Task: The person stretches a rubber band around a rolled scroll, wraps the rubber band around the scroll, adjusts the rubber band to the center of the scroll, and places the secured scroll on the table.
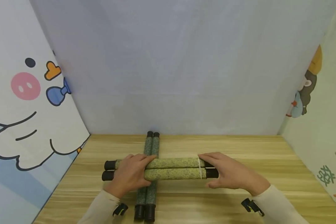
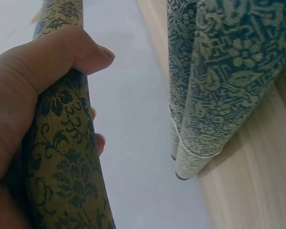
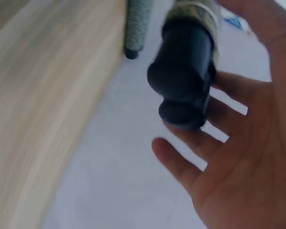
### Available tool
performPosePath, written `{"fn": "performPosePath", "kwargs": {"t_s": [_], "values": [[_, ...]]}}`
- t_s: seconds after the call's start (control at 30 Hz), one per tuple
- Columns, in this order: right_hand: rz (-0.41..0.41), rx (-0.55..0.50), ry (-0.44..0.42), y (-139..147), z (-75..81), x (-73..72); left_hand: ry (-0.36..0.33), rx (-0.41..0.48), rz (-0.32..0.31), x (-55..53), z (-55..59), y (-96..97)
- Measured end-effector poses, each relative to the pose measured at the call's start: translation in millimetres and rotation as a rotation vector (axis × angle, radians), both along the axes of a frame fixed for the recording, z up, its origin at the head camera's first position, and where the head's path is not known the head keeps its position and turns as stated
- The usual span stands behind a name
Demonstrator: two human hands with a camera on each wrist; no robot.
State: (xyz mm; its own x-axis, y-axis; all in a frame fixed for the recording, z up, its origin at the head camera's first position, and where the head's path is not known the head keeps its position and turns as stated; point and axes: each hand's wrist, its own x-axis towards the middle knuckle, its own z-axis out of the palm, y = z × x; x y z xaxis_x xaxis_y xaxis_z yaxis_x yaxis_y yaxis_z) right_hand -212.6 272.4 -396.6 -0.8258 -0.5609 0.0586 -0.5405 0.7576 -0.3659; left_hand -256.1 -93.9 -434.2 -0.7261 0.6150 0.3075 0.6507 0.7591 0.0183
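Two yellow-green patterned scrolls [image 1: 173,174] with black end knobs lie side by side, bound near the right end by a thin white band [image 1: 200,168]. My left hand [image 1: 131,172] grips them left of their middle, thumb over the near side. My right hand [image 1: 229,171] is spread loosely about the right end knobs [image 3: 183,67], index fingertip by the band and thumb below. In the right wrist view its fingers pass behind the knobs and the palm stands off them. Two blue-green scrolls [image 1: 151,149] lie lengthwise under the yellow-green ones, crossing them; their middle is partly hidden.
The wood-grain table [image 1: 184,205] runs back to a plain pale curtain [image 1: 179,62]. Cartoon-printed panels stand at the left [image 1: 30,93] and right [image 1: 319,130]. A small black strap piece [image 1: 120,209] sits by the left sleeve, another [image 1: 252,207] by the right sleeve.
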Motion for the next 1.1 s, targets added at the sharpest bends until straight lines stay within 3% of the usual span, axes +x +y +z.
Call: {"fn": "performPosePath", "kwargs": {"t_s": [0.13,0.23,0.4,0.6,0.73,0.93,1.1], "values": [[-0.014,0.225,0.132,-9.8,-4.4,2.7,-0.041,-0.025,0.006,0.8,2.3,6.1],[-0.043,0.292,0.25,-13.1,-8.1,2.7,-0.045,-0.016,0.002,2.3,1.8,9.4],[-0.084,0.358,0.337,-16.9,-10.7,0.6,0.002,-0.007,-0.006,3.8,4.5,10.4],[-0.119,0.383,0.342,-14.3,-12.4,2.7,0.008,-0.017,-0.029,4.4,5.6,15.2],[-0.071,0.311,0.289,-12.6,-14.3,4.6,0.004,-0.011,-0.06,6.8,3.5,17.8],[-0.028,0.231,0.209,-17.2,-13.8,5.0,0.002,0.007,-0.057,9.7,3.5,15.7],[0.013,0.208,0.225,-25.1,-10.9,1.7,0.014,0.017,-0.049,9.5,4.7,10.4]]}}
